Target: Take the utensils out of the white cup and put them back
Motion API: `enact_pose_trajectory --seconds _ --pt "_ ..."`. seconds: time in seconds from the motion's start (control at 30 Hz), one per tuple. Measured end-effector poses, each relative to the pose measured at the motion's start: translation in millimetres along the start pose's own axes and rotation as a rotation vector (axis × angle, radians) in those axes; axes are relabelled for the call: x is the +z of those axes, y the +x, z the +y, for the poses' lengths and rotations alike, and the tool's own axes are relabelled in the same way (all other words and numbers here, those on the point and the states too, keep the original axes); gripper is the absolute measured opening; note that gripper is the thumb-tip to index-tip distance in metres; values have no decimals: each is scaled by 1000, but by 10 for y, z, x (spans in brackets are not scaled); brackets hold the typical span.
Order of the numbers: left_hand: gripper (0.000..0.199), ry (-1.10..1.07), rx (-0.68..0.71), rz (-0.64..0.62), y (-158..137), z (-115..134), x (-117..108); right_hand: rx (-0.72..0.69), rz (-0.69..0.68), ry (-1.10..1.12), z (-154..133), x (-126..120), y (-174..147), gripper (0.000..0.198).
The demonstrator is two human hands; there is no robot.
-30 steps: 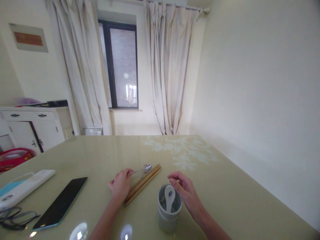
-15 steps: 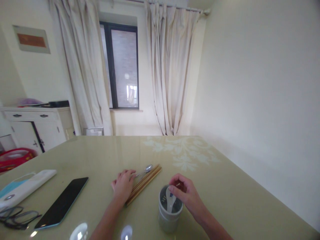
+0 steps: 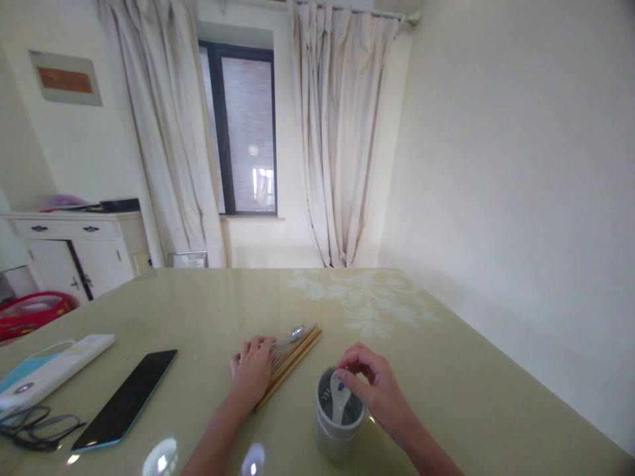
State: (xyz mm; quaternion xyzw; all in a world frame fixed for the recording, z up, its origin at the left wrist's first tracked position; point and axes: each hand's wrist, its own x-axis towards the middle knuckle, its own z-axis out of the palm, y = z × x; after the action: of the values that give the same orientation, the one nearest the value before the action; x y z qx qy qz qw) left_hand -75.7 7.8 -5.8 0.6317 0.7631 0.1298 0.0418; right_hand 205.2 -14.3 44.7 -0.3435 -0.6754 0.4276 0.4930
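Note:
In the head view, my right hand [image 3: 373, 380] pinches the upper part of a white ceramic soup spoon [image 3: 339, 402] between thumb and fingers. The spoon stands tilted inside a grey cylindrical holder [image 3: 337, 439] with small holes in its inner base or wall. Left of the holder, my left hand [image 3: 254, 367] lies with its fingers stretched across the handle of a metal spoon [image 3: 296, 332] and the edge of a bundle of wooden chopsticks [image 3: 292, 363]. Its fingertips touch the spoon handle, and the palm partly covers the chopsticks.
On the left of the glossy table [image 3: 471, 396] lie a dark phone-like tablet [image 3: 126, 400], a long white device [image 3: 64, 370], a blue mask [image 3: 27, 373] and eyeglasses [image 3: 40, 426]. A wall [image 3: 516, 198] runs along the right side. Behind stands a white cabinet [image 3: 74, 251].
My left hand has slid a little to the right, further over the metal spoon's handle and the chopsticks. My right hand keeps its pinch on the soup spoon.

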Motion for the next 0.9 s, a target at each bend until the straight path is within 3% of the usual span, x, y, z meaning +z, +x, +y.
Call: enact_pose_trajectory --seconds 0.37,0.77,0.9 --pt "45 18 39 -9 -40 10 -28 120 15 32 2 -5 -2 26" --pt "46 -19 57 -4 -34 -12 -44 -9 71 -106 -119 -11 -39 29" --pt "47 -53 94 7 -53 12 -49 -39 168 -14 -145 -38 -28 36"
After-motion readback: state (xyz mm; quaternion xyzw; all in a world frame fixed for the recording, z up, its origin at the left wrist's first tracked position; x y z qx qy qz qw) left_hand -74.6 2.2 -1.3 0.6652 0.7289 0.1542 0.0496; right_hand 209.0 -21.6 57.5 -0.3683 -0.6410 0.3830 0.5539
